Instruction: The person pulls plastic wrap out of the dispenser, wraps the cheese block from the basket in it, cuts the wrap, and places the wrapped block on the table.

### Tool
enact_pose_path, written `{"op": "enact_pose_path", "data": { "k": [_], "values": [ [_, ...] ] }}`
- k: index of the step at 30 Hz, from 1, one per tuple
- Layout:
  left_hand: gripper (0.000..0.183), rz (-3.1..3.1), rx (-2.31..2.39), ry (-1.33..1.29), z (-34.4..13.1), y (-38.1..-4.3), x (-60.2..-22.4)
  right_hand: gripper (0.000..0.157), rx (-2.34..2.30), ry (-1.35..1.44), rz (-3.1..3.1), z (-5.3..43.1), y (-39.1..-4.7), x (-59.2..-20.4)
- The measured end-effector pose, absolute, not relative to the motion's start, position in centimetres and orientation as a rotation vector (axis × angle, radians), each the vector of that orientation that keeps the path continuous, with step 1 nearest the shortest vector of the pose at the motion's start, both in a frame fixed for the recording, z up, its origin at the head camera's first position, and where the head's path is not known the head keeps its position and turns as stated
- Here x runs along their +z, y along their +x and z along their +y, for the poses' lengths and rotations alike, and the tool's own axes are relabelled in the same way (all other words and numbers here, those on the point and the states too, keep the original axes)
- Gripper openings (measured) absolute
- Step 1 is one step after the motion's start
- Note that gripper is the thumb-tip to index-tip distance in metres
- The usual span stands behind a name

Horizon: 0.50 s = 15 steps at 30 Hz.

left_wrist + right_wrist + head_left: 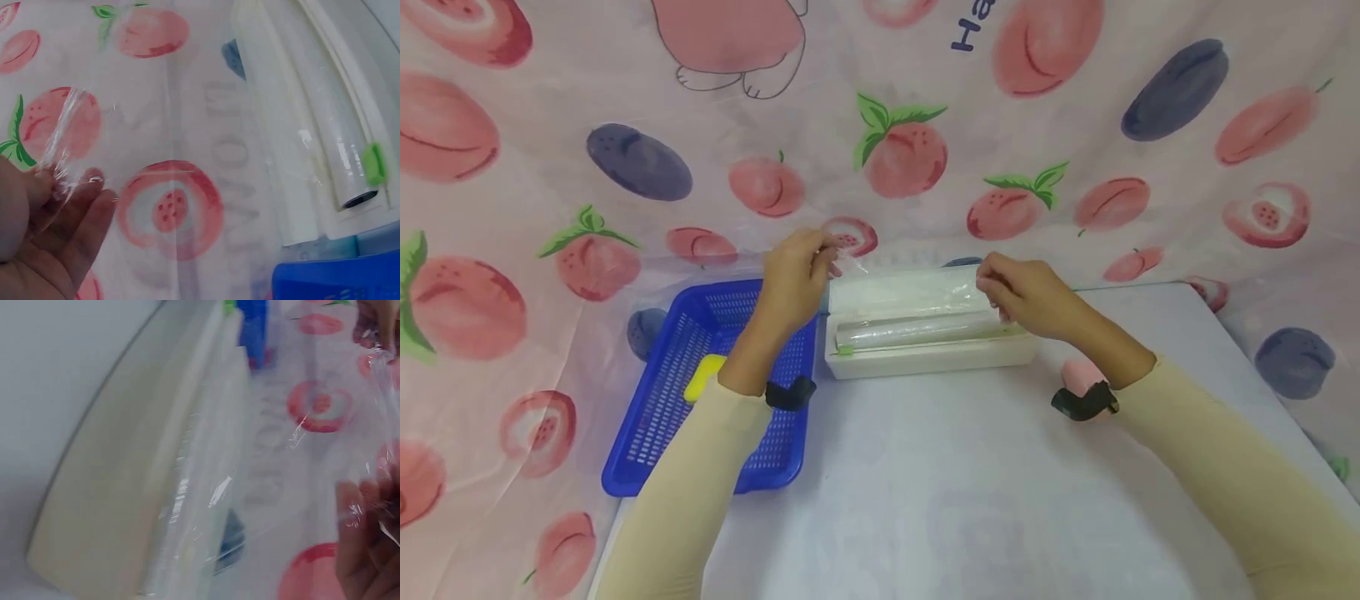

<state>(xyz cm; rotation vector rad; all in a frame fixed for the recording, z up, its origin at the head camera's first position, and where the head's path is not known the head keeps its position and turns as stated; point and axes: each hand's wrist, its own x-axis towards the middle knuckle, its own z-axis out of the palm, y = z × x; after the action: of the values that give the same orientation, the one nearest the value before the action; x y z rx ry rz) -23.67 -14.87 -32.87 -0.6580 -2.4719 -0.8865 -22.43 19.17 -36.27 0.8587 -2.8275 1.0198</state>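
Note:
A clear sheet of plastic wrap (219,490) runs up from its roll (917,332), which lies in a long white box (936,360) with the lid (887,293) raised at the back. My left hand (792,283) pinches one end of the sheet's free edge between thumb and fingers, above the box's left end. At the other end, my right hand (1028,293) grips the edge with bent fingers over the box's right side. Between the hands the film hangs loosely gathered and creased. A green slide cutter (375,164) sits at the left end of the box's front edge.
Left of the box stands a blue plastic basket (775,482) with a yellow item (702,377) in it, partly behind the left forearm. A pink object (1081,377) lies on the white table (940,500) under the right wrist. A fruit-printed cloth (820,142) hangs behind.

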Motion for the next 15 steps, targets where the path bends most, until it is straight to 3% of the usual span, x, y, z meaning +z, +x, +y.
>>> {"op": "enact_pose_path", "data": {
  "k": [4,11,15],
  "values": [
    [0.016,-2.631,-0.906,-0.724,-14.9,-23.6,-33.9,0.008,1.085,0.882,-2.942,19.4,-22.9,-37.0],
    [0.017,-2.463,-1.203,-0.571,-14.7,-23.1,-33.7,0.018,1.372,0.553,-2.631,20.3,-23.1,-34.5],
    [0.015,-2.468,-1.18,-0.602,-14.5,-23.1,-33.4,0.018,1.323,0.609,-2.844,20.2,-23.5,-36.0]
  ]
}}
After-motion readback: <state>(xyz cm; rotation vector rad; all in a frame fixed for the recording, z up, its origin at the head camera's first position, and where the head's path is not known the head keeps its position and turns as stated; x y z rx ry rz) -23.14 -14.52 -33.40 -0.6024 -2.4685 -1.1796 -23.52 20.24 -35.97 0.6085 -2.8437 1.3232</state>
